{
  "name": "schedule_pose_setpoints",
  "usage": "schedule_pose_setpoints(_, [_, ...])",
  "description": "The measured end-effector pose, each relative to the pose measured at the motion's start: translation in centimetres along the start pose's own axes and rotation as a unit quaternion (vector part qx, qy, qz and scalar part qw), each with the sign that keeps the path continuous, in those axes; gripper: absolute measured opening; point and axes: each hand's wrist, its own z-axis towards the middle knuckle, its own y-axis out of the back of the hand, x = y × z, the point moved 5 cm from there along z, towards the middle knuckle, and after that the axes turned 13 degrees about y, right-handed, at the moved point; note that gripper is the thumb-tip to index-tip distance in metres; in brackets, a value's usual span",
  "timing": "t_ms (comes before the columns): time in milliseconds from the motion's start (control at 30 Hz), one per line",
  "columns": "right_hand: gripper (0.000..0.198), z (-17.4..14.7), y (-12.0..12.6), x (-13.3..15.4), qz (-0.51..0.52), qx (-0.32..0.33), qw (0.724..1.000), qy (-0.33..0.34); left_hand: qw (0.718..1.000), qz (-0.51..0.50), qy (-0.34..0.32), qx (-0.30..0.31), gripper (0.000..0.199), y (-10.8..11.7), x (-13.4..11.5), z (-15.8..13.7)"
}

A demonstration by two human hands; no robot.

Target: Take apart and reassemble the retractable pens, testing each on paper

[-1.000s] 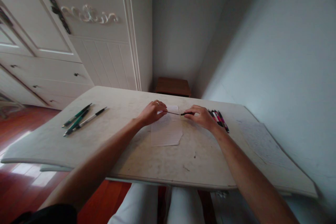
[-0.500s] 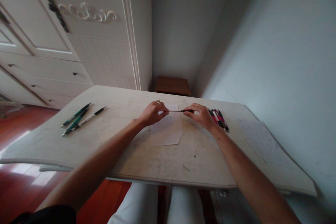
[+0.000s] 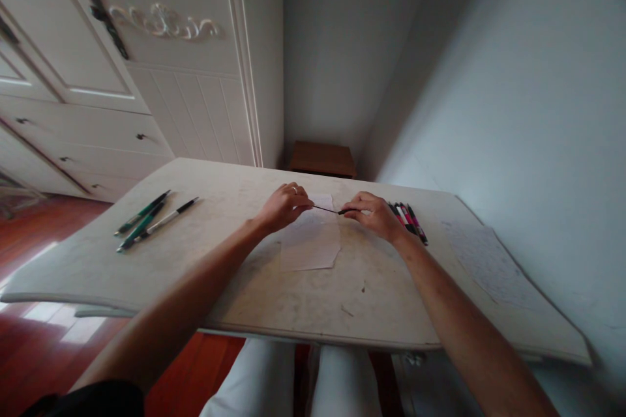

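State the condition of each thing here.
Thin dark rod with black section: held at both ends
Left hand: pinching one end
Right hand: pinching the other
White paper sheet: lying flat
Green and white pens: lying loose
Pink-and-black pens: lying grouped
White drawers: shut

The held black piece [image 3: 346, 211] looks like plastic, the 3 left-hand pens [image 3: 141, 227] smooth plastic, the middle sheet [image 3: 310, 249] matt paper, the tabletop [image 3: 235, 195] smooth but blotched, the floor [image 3: 73, 225] glossy wood, the trousers [image 3: 345, 381] matt cloth.
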Motion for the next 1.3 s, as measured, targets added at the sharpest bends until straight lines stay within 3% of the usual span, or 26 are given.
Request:
schedule_pose_setpoints(400, [0.012, -0.2, 0.2, -0.7, -0.056, 0.034, 0.998, -0.009, 0.995, 0.078, 0.046, 0.029, 0.014, 0.4, 1.7, 0.3])
schedule_pose_setpoints(833, [0.023, -0.5, -0.1, -1.3, -0.061, 0.040, 0.997, -0.028, 0.991, 0.077, 0.072, 0.079, 0.012, 0.2, 1.9, 0.0])
schedule_pose_setpoints(1233, [0.012, -0.1, 2.6, -0.2, -0.038, -0.069, 0.993, -0.088, 0.994, 0.067, 0.052, 0.064, 0.017, -0.1, 2.3, 0.0])
schedule_pose_setpoints(1300, [0.014, -0.3, 3.0, -0.6, -0.025, -0.063, 0.992, -0.106, 0.994, 0.068, 0.052, 0.063, 0.017, -0.1, 2.3, 0.0])
